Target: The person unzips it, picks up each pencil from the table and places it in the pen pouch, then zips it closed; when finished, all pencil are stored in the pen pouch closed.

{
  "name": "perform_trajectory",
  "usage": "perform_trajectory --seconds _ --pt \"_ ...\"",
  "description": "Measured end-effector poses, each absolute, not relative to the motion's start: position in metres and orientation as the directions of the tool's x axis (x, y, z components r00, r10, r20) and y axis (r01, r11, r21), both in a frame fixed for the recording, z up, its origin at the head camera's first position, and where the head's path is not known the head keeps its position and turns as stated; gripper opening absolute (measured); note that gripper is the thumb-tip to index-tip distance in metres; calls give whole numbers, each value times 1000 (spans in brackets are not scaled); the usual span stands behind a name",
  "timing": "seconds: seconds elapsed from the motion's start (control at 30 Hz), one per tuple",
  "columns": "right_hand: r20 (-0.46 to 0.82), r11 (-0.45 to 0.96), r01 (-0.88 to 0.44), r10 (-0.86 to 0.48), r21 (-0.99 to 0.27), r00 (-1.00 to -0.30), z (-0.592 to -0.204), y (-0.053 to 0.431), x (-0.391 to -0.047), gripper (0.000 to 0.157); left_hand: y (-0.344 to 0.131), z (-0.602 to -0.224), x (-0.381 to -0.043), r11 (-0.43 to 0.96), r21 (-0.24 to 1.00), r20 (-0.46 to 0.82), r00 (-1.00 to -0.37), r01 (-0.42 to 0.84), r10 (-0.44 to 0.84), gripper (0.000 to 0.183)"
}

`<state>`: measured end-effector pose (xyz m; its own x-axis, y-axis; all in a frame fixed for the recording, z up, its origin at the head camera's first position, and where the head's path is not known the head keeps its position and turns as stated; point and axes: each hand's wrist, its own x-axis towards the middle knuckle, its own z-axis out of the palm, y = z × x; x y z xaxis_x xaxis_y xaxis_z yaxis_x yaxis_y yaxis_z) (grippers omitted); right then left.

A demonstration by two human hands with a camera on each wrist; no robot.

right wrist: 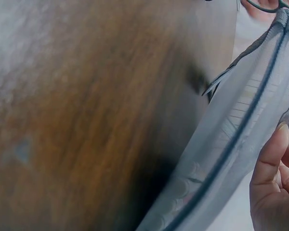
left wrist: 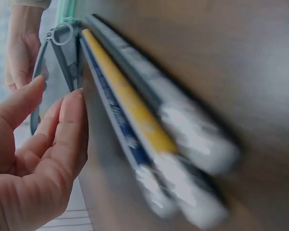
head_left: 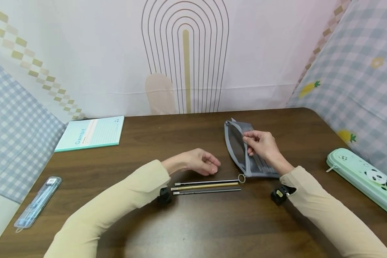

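Observation:
A grey see-through zip pouch [head_left: 238,150] stands with its mouth spread at the right of centre. My right hand [head_left: 262,145] pinches one zip edge between thumb and fingers, which the right wrist view shows at the pouch's rim. A metal ring [head_left: 242,178] hangs from the zip end. My left hand [head_left: 201,162] hovers left of the mouth with loosely bent fingers and holds nothing. Just in front of it lie three pencils side by side: a dark blue pencil [left wrist: 111,103], a yellow pencil [head_left: 206,186] and a grey pencil [head_left: 209,191]. Their metallic ends point left.
A pale green notebook [head_left: 90,133] lies at the back left. At the left edge is a clear blue slim case [head_left: 38,202]. On the far right sits a mint pencil case [head_left: 366,179] with a panda print. A cloth backdrop [head_left: 116,57] hangs behind the brown table [head_left: 180,233].

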<state>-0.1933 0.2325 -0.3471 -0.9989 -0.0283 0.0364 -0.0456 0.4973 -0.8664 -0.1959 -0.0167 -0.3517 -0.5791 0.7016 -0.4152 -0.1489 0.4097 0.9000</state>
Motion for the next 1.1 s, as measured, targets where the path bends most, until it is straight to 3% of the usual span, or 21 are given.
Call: perform_trajectory --seconds 0.27,0.73,1.1 --pt "32 502 -43 -30 -864 -999 -349 233 -193 29 -35 -357 -181 481 873 -353 -570 85 742 34" --pt "58 517 -68 -36 -853 -998 -348 232 -193 28 -35 -357 -175 568 756 -298 -601 326 742 27" --pt "37 500 -50 -36 -865 -999 -345 231 -191 31 -36 -357 -175 594 712 -290 -614 374 734 16"
